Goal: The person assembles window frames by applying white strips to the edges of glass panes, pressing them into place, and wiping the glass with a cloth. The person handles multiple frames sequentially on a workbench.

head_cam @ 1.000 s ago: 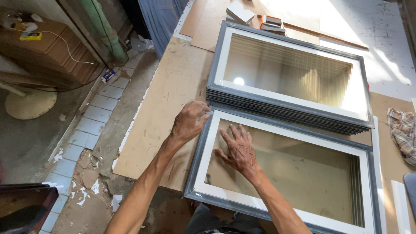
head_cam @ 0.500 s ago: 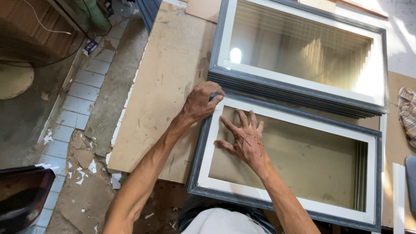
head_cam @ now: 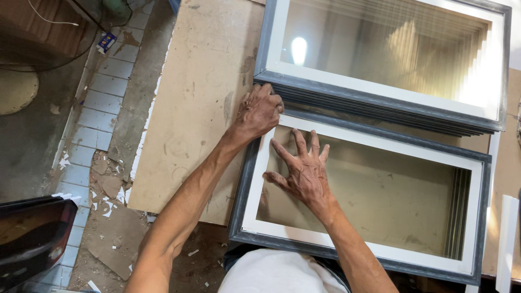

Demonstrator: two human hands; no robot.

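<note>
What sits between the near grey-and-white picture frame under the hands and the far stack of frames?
Nothing loose: in the head view only a narrow strip of bare brown board shows between the near grey-and-white frame and the far stack of frames. The left hand grips the near frame's corner there.

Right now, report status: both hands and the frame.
Left hand curled on near frame top-left corner. Right hand flat, fingers spread, on the glass. Far frame stack close behind; nothing blocking.
</note>
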